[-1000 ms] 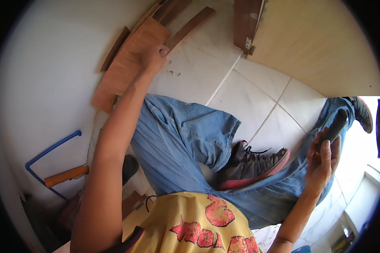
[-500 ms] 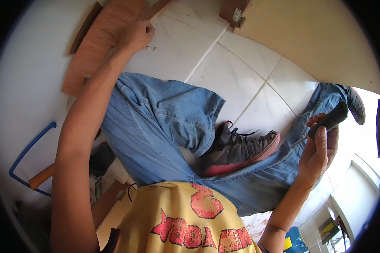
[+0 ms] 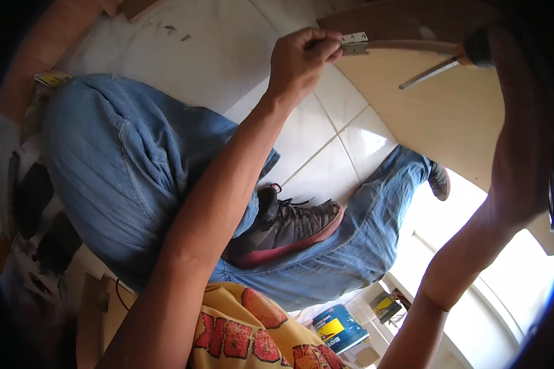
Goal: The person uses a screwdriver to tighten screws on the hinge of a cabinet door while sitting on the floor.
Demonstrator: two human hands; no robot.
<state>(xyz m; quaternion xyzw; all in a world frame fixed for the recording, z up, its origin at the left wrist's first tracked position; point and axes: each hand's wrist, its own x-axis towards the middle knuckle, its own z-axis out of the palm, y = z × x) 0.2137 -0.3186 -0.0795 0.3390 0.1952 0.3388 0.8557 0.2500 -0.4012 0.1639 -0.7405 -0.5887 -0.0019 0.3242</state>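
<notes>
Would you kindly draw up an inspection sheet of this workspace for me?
Surface: pale tiled floor, small scraps toward the top.
Job's things: metal hinge at the edge of a pale panel; dark-handled tool with a metal blade.
Clutter: blue container, lower middle.
Hands: left hand at the hinge, grip or touch unclear; right hand around the tool's handle.
Cables: thin dark cord, lower left.
Surroundings: reddish-brown board, upper left.

A silver, holed hinge sits at the left hand, pinched; a dark-handled, flat-bladed tool slants from the right hand.
</notes>
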